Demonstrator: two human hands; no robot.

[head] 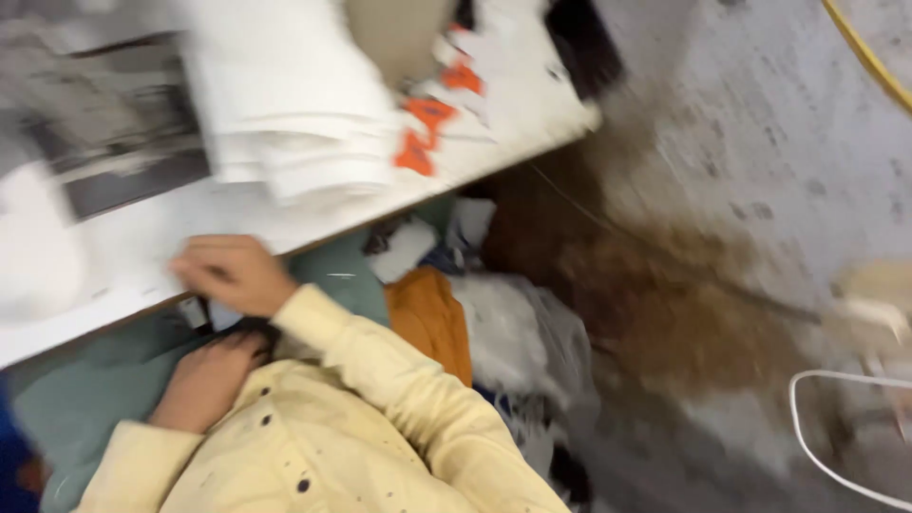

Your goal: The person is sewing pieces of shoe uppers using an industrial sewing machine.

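The picture is smeared by motion. My right hand (233, 274) reaches across in a pale yellow sleeve (399, 380), fingers curled at the front edge of a white table (123, 256), just above a small pale piece (195, 309). Whether it grips anything is unclear. Below it, my left hand (204, 380) lies back-up on teal cloth (66, 399). Its fingertips are hidden against something dark (242, 332). My yellow buttoned shirt (285, 456) fills the bottom.
A stack of folded white fabric (285, 123) and orange tags (427, 114) lie on the table beside a dark printed sheet (123, 142). Under the table edge sit orange cloth (432, 318) and pale cloths (518, 332). Stained concrete floor (665, 304), yellow cable (869, 57), white wire loop (803, 432).
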